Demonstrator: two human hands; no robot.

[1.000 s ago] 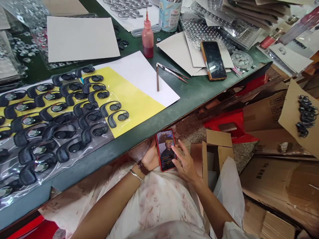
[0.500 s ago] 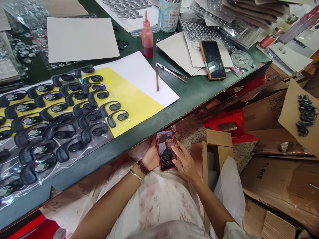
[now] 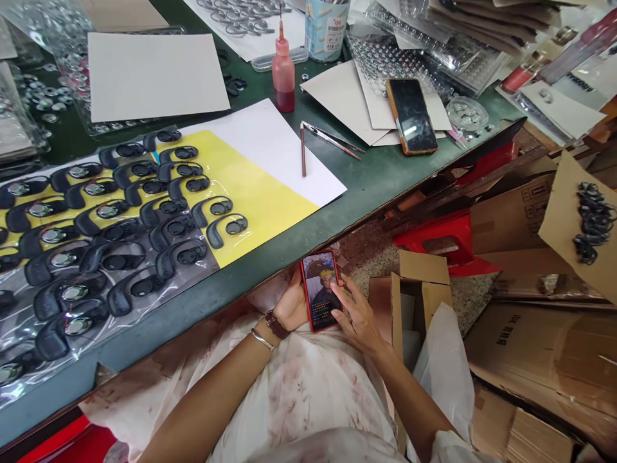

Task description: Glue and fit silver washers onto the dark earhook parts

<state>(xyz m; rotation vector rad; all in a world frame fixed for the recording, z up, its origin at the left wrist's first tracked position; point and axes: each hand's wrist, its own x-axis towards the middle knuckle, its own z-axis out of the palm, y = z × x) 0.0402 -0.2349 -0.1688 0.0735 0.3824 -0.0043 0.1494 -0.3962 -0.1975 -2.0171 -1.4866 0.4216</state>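
A smartphone [image 3: 322, 302] in a red case rests upright over my lap, its screen lit with a picture of a person and lines of text. My left hand [image 3: 293, 305] grips the phone along its left edge, with a watch and a bangle on that wrist. My right hand [image 3: 357, 315] is at the phone's right edge, fingers apart, the fingertips over or touching the screen. On the bench just beyond lie rows of black ear-hook earphone shells [image 3: 120, 260], several with round silver speakers [image 3: 77, 292] in them.
Tweezers [image 3: 332, 138] and a brown stick [image 3: 303, 151] lie on white paper [image 3: 270, 141]. A red-liquid bottle [image 3: 283, 80], a second phone [image 3: 412, 119] and a blue-labelled tub [image 3: 326, 32] stand or lie behind. Cardboard boxes [image 3: 535, 341] and a red stool [image 3: 438, 244] are at right.
Both hands and the phone stay almost in place. The bench things appear shifted very slightly left in view.
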